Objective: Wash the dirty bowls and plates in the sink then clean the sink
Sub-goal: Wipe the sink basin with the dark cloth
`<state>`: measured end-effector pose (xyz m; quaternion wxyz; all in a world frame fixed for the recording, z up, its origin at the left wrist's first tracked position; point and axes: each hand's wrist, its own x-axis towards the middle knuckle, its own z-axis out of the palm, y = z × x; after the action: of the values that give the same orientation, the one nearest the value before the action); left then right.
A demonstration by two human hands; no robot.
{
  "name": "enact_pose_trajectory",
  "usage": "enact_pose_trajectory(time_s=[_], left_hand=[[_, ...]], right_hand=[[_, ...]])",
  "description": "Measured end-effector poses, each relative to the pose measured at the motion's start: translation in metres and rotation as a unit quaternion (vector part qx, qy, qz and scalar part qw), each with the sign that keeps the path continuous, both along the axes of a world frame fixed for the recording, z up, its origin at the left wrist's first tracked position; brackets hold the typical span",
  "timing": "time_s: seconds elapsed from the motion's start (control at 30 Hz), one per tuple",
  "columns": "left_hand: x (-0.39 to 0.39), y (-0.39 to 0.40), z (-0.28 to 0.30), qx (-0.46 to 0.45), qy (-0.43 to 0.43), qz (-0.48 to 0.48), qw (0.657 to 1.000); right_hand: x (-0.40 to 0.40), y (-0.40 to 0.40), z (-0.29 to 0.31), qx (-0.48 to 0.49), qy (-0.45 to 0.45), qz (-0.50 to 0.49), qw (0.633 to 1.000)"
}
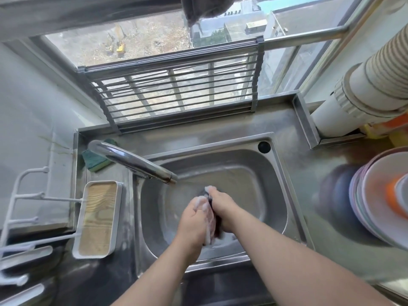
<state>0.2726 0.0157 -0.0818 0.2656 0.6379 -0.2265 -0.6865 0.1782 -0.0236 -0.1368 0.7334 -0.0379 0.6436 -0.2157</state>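
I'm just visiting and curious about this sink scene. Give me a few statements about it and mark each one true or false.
1. Both hands, left hand and right hand, hold a dark soapy item over the sink. True.
2. The sink is full of dirty plates. False: no plates lie in it; the stacked plates sit on the counter to the right.
3. A green sponge lies behind the faucet. True.
4. The faucet is off. False: water runs from its spout.

Both hands [206, 214] squeeze soapy cloth(?) [211, 224] over sink [273, 195].
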Motion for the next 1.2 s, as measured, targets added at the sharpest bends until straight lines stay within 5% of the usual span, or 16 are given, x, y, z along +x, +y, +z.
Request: enact_pose_trajectory(time_s=[0.1, 0.3, 0.43, 0.53, 0.63, 0.8, 0.9, 0.97, 1.03, 1.13, 1.2], left_hand=[[0.018, -0.009, 0.018, -0.046, 0.014, 0.013, 0.999], [0.051, -0.025, 0.01, -0.029, -0.01, -0.016, 0.999], [0.054, -0.012, -0.012, -0.013, -0.077, -0.036, 0.996], [0.051, -0.001, -0.026, 0.017, -0.076, -0.025, 0.997], [0.041, 0.007, -0.04, 0.036, -0.061, 0.002, 0.998], [0.007, -0.005, -0.061, 0.072, -0.011, 0.076, 0.994], [0.008, -0.019, -0.086, 0.05, -0.064, 0.101, 0.992], [0.026, -0.018, -0.095, -0.001, -0.143, 0.032, 0.989], [0.058, -0.005, -0.093, -0.094, -0.276, -0.125, 0.948], [0.115, 0.021, -0.083, -0.291, -0.424, -0.337, 0.789], [0.141, 0.037, -0.078, -0.362, -0.444, -0.401, 0.715]], right_hand=[[-0.027, 0.005, -0.01, 0.039, 0.01, -0.03, 0.999], [-0.073, 0.016, -0.002, 0.008, -0.107, -0.031, 0.994], [-0.077, 0.022, -0.012, -0.119, 0.064, 0.144, 0.98], [-0.097, 0.016, -0.012, -0.18, 0.266, 0.345, 0.882], [-0.121, 0.002, -0.006, -0.185, 0.412, 0.412, 0.791], [-0.119, -0.043, -0.009, -0.219, 0.492, 0.427, 0.726], [-0.102, -0.05, -0.027, -0.272, 0.529, 0.406, 0.693], [-0.088, -0.036, -0.042, -0.299, 0.553, 0.389, 0.673], [-0.078, -0.019, -0.062, -0.287, 0.506, 0.413, 0.7], [-0.072, -0.012, -0.099, -0.191, 0.443, 0.425, 0.766], [-0.058, -0.02, -0.12, -0.154, 0.467, 0.422, 0.761]])
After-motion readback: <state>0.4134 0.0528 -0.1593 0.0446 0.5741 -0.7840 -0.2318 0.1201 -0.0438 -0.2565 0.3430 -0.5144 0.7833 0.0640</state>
